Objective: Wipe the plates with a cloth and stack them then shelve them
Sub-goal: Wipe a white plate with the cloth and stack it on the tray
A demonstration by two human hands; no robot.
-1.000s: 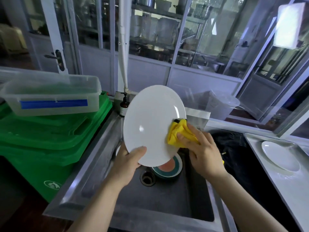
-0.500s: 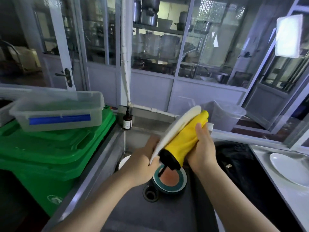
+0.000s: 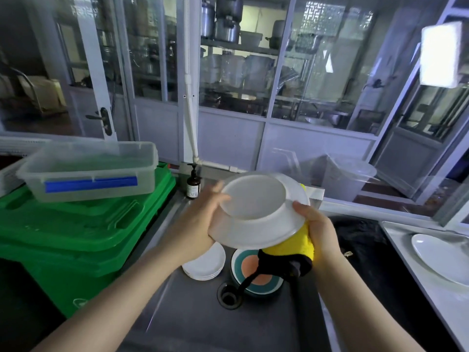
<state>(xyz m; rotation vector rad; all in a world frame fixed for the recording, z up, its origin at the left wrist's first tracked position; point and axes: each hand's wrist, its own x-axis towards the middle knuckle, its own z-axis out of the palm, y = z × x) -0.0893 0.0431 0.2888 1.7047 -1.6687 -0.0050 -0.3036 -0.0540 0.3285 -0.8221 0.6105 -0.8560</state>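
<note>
While both hands, left hand (image 3: 200, 219), right hand (image 3: 317, 229), grip the upturned plate (image 3: 256, 212), yellow cloth (image 3: 294, 243) mostly hidden beneath.

No legible text on anything.

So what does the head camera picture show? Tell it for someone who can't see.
Two hands hold a white plate upside down over a sink; the right hand presses a yellow cloth beneath it. More plates sit below.
</note>
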